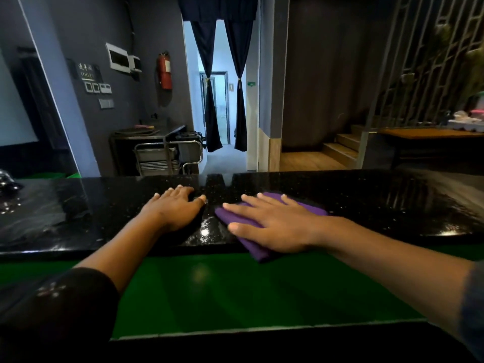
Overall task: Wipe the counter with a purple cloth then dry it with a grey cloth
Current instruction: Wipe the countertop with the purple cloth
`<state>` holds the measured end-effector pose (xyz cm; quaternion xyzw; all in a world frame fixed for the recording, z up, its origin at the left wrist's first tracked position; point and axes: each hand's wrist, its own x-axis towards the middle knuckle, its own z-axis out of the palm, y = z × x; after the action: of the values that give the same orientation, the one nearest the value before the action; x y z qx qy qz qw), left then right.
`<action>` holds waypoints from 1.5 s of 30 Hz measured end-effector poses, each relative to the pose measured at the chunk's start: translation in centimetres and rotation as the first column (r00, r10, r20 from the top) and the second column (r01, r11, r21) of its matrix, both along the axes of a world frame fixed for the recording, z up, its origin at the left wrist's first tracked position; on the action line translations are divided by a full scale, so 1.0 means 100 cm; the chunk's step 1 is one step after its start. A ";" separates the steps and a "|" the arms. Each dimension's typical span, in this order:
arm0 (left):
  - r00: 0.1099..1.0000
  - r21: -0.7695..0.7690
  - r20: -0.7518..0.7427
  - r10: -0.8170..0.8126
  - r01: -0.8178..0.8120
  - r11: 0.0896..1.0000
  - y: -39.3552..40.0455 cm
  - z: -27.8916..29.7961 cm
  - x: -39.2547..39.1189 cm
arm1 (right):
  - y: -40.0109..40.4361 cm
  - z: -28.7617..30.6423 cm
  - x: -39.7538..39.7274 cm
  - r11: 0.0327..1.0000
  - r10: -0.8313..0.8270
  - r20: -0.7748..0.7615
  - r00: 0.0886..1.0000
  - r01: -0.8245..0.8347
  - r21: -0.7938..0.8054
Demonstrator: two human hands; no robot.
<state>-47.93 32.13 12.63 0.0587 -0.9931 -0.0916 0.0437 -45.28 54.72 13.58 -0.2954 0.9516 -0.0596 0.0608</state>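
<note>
Right hand [277, 226] flat, fingers spread, pressing folded purple cloth [251, 242] | left hand [174, 208] flat, holding nothing, on glossy black speckled counter [366, 200]

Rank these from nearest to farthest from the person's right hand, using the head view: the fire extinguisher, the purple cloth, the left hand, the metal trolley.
1. purple cloth: directly under the right hand.
2. left hand: flat on the counter, just leftward.
3. metal trolley: beyond the counter, on the floor.
4. fire extinguisher: on the back wall.

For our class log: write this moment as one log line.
stage: wiping | right hand: flat on purple cloth | left hand: flat on counter
</note>
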 end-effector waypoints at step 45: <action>1.000 -0.012 -0.002 0.023 -0.023 1.000 -0.209 0.001 0.053 | -0.196 0.009 -0.065 0.936 -0.349 0.006 0.937 0.349 0.049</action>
<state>-42.62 11.26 12.69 0.0698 -0.9929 -0.0850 0.0463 -51.78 35.08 14.51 -0.1200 0.9895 -0.0492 0.0633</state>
